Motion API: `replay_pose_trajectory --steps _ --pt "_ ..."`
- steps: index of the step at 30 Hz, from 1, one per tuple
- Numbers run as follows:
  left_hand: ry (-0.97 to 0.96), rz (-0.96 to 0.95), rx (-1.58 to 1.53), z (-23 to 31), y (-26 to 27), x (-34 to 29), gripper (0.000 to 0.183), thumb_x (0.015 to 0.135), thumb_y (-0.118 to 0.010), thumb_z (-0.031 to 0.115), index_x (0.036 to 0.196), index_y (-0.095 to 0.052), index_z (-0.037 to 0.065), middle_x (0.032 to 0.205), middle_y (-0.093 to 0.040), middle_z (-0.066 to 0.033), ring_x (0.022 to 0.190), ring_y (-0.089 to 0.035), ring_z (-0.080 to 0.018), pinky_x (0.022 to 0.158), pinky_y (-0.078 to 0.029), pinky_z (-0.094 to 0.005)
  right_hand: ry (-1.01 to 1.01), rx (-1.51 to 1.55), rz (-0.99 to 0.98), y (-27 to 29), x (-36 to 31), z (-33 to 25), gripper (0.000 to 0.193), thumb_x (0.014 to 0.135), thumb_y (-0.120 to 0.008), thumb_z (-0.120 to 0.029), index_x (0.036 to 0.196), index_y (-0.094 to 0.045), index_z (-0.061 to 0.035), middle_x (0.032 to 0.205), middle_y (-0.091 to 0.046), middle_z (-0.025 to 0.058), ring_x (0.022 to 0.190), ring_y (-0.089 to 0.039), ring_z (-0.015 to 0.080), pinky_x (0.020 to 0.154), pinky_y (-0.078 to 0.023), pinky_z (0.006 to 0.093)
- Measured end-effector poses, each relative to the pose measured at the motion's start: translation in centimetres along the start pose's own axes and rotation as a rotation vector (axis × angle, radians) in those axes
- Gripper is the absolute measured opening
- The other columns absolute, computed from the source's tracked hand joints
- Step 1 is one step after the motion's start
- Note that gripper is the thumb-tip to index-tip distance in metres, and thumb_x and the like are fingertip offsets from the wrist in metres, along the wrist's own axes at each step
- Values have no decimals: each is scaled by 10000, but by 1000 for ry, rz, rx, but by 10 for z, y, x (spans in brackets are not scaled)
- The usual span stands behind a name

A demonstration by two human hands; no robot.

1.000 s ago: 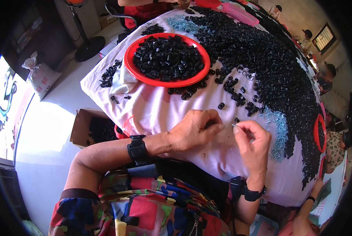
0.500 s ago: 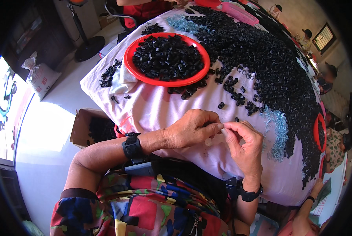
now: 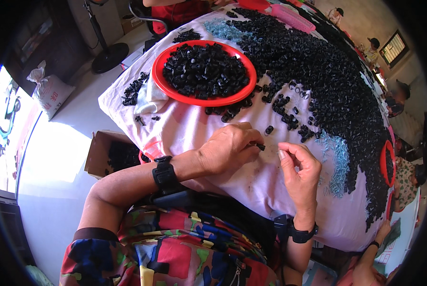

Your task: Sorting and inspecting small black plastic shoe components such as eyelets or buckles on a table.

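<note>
My left hand (image 3: pixel 227 148) is closed, its fingers and thumb gripping a small black plastic part (image 3: pixel 257 146) that sticks out past the fingertips. A short gap to the right, my right hand (image 3: pixel 301 168) holds its thumb and forefinger in a pinch. Whatever lies between those two tips, if anything, is too small to make out. Both hands hover over the pale pink cloth (image 3: pixel 189 124) on the table. Just beyond them lies a single black part (image 3: pixel 269 129). Farther off stands a red basin (image 3: pixel 157 78) heaped with black plastic parts (image 3: pixel 204 71).
A broad pile of black parts (image 3: pixel 318 71) spreads over the table's far right. Light-blue thin pieces (image 3: pixel 338 164) lie along its edge, near a few rings (image 3: pixel 301 90). Left of the table are a cardboard box (image 3: pixel 95 155) and a tied sack (image 3: pixel 51 93). Other people sit around the table.
My hands, fingertips together before, have come apart. The left has drawn slightly up and left and now shows the black part; the right has shifted slightly right.
</note>
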State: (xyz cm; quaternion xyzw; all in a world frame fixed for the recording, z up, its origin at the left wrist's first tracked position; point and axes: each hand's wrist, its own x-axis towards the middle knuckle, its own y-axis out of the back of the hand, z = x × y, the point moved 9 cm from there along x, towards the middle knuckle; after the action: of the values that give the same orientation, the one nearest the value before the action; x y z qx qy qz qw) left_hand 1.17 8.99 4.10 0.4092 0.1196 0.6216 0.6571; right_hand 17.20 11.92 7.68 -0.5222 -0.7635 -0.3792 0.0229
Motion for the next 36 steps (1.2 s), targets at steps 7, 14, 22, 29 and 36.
replay_pose_trajectory --steps 7,14,22,29,36 --pt "202 -172 -649 -8 -23 -2 254 993 -654 113 1212 -651 -17 1055 -713 -59 958 -643 -92 854 -542 -290 62 35 35 0 0 -11 159 894 -719 26 1044 -746 -18 894 -719 69 674 -628 109 618 -505 251" --pt "273 -206 -876 -6 -32 -4 273 1016 -650 150 1243 -622 1 1074 -703 -29 947 -637 -62 828 -540 -264 92 10 46 1 0 -14 148 890 -723 28 1028 -746 -21 894 -720 65 673 -634 113 612 -508 254" --pt "446 -212 -1145 -21 -43 -9 239 1017 -656 194 1193 -618 38 1005 -702 -25 836 -673 -69 705 -511 -213 60 40 55 0 -1 -13 152 884 -727 26 1028 -744 -19 881 -717 64 669 -628 118 615 -505 253" --pt "458 -180 -1258 -20 -44 -9 214 1018 -656 205 1173 -626 61 994 -702 -14 819 -672 -69 680 -504 -211 138 -10 16 -5 0 -23 141 882 -733 17 1015 -744 -27 879 -713 59 661 -587 129 585 -473 251" --pt "563 -197 -1371 -21 -46 -12 223 1015 -670 224 1181 -638 79 1013 -692 10 917 -667 -86 735 -500 -231 173 2 40 -2 0 -25 151 870 -738 28 1011 -743 -24 915 -720 52 659 -552 114 582 -459 245"
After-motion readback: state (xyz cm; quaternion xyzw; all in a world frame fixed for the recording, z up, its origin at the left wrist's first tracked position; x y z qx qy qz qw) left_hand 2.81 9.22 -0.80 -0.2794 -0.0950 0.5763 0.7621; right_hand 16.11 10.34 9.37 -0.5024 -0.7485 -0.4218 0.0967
